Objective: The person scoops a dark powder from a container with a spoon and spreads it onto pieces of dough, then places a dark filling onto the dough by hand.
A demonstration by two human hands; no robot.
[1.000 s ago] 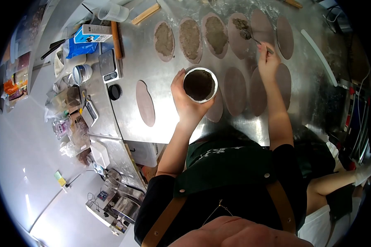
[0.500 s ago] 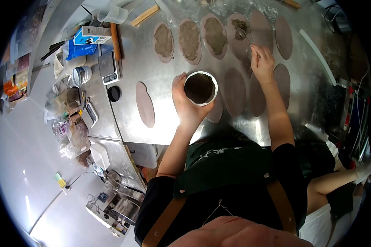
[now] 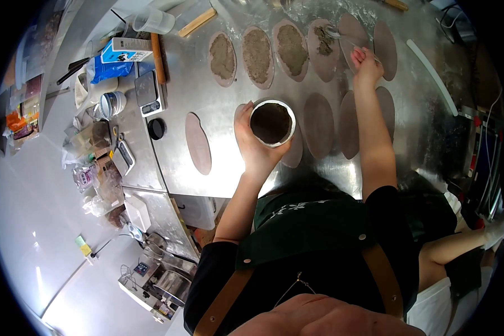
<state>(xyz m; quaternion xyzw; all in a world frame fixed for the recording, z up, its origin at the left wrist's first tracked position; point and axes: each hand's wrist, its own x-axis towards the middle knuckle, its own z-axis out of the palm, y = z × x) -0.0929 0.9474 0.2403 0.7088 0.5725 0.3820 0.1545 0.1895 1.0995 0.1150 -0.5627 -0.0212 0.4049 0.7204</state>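
Note:
My left hand (image 3: 256, 147) is wrapped round a white tub (image 3: 293, 133) with dark filling (image 3: 271, 123) inside, held above the metal table. In my right hand (image 3: 367, 68) is the handle of a spoon (image 3: 346, 38), its bowl at the upper edge of an oval dough piece (image 3: 325, 66). A clumpy grey-green heap (image 3: 323, 42) lies on that piece. To its left, three dough ovals carry a spread layer of filling (image 3: 292, 49). Bare dough ovals (image 3: 319, 126) lie to the right and in the nearer row, partly covered by the tub and my right arm.
A lone dough oval (image 3: 198, 144) lies left of the tub. Further left are a kitchen scale (image 3: 149, 92), a black lid (image 3: 156, 128), a rolling pin (image 3: 158, 59) and a carton (image 3: 123, 50). A white strip (image 3: 433, 77) runs along the right. Another person's arm (image 3: 451, 246) shows at lower right.
My right hand has shifted right with the spoon, now over the neighbouring bare oval. The heap on the dough looks more spread downward. My left hand and the tub have barely moved.

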